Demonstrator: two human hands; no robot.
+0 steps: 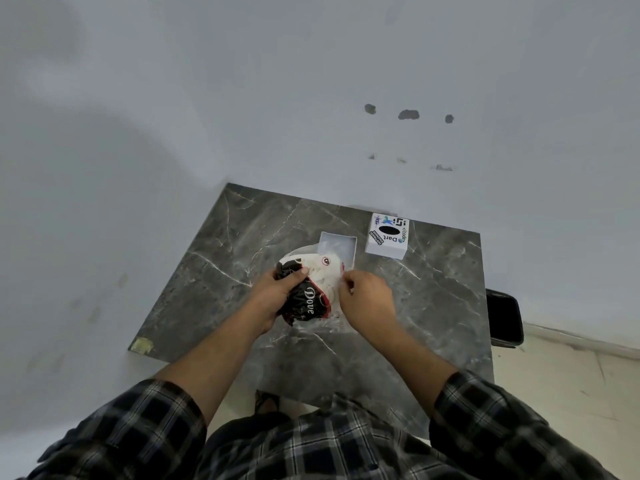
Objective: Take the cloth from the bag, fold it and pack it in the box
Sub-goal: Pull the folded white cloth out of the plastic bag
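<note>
Head view: left hand (277,299) grips the bunched black printed cloth (304,303) half inside the thin white plastic bag (325,271); right hand (363,299) pinches the bag's edge. Small open white box (337,245) empty behind. Extraction under way; folding, packing remain.

A grey marble table (214,258) stands in a corner of pale grey walls (311,81), with cream floor tiles (571,375) and a black bin (504,318) to its right.

A dark grey marble-patterned tabletop (214,278) stands in the corner of a pale, scuffed wall (311,81). Right of the tabletop, a black plastic bin (504,318) sits on a light tiled floor (571,375).
</note>
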